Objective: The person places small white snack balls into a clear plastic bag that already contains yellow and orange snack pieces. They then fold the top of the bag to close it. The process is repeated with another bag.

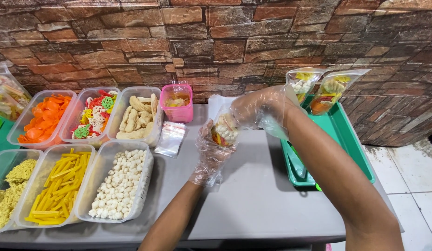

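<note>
Both my hands wear thin clear plastic gloves. My left hand cups from below a small clear bag filled with white balls and coloured crackers. My right hand grips the top of the same bag from above. The bag hangs over the grey table, just left of a green tray. Two filled clear bags lean upright at the far end of the tray against the brick wall.
Clear tubs line the left side: orange chips, coloured wheel crackers, pale long crackers, white balls, yellow sticks, yellow noodle nests. A pink tub and empty clear bags sit behind.
</note>
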